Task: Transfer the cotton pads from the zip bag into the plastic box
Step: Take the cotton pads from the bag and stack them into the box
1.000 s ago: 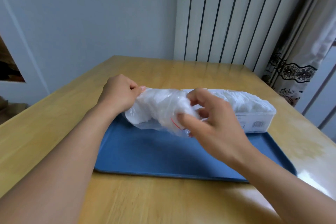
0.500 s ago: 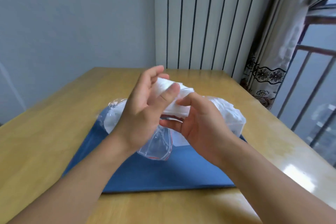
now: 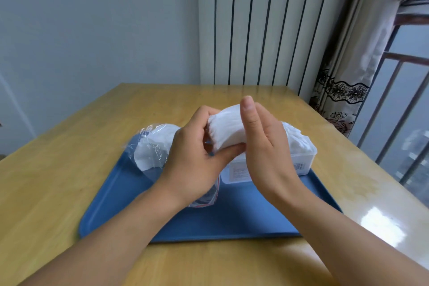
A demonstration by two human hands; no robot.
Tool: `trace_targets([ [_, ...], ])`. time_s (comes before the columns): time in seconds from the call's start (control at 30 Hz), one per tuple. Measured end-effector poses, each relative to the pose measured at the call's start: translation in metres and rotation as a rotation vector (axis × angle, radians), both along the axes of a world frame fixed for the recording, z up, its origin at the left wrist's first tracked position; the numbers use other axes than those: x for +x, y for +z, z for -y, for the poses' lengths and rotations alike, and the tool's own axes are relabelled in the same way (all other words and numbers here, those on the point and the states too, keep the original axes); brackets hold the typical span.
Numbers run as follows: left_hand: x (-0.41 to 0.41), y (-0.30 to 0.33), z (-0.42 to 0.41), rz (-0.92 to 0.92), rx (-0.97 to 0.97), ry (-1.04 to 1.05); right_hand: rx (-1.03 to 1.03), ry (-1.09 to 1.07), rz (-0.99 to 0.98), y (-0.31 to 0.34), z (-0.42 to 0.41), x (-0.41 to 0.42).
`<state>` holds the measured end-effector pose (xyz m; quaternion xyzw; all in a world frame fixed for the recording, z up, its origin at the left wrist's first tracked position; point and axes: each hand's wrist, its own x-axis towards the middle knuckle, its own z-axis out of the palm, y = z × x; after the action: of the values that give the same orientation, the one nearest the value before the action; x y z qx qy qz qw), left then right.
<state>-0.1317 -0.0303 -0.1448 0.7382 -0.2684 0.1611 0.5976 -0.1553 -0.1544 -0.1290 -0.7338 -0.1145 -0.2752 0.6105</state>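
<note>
Head view hides much: your left hand (image 3: 192, 160) covers the zip bag (image 3: 151, 146) mouth, fingers curled round the cotton pads (image 3: 226, 129); your right hand (image 3: 267, 146), now straighter-fingered, presses them and screens the plastic box (image 3: 301, 160), both raised higher than before.

My left hand (image 3: 192, 158) and right hand (image 3: 267, 146) are bare — no rings, no watch, no glove. Both forearms are bare too, with no sleeve in view — my fingers (image 3: 247, 109) end in short, plain nails.
</note>
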Motion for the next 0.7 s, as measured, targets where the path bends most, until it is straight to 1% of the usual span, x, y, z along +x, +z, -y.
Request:
trace_targets([
  [0.07,0.003,0.001,-0.002,0.047,-0.011,0.052,0.053,0.026,-0.005,0.002,-0.001,-0.002],
  [0.13,0.003,0.002,-0.003,0.069,0.001,0.047,0.075,0.06,-0.006,0.002,-0.002,-0.003],
  [0.2,0.001,0.001,-0.002,0.061,0.064,-0.022,0.089,0.08,-0.036,0.0,-0.003,-0.003],
  [0.27,-0.002,-0.002,0.0,0.005,0.128,-0.121,0.084,0.084,-0.078,-0.005,-0.004,-0.002],
  [0.33,-0.003,-0.003,0.0,-0.043,0.142,-0.176,0.121,0.117,-0.127,-0.006,-0.002,0.001],
  [0.43,-0.002,0.0,0.0,-0.032,0.104,-0.098,0.238,0.15,-0.19,-0.006,0.004,0.007],
  [0.5,0.0,0.001,-0.001,-0.025,0.048,-0.029,0.254,0.173,-0.206,-0.004,0.007,0.009],
  [0.57,0.001,0.002,0.0,-0.051,-0.013,-0.011,0.229,0.196,-0.146,-0.005,0.008,0.01],
  [0.6,0.001,0.003,0.0,-0.1,-0.056,-0.029,0.208,0.191,-0.094,-0.004,0.008,0.008],
  [0.63,0.001,0.004,0.0,-0.175,-0.113,-0.064,0.154,0.161,-0.02,-0.004,0.009,0.007],
  [0.7,0.0,0.008,0.001,-0.334,-0.189,-0.146,-0.041,0.074,0.137,-0.001,0.012,0.007],
])
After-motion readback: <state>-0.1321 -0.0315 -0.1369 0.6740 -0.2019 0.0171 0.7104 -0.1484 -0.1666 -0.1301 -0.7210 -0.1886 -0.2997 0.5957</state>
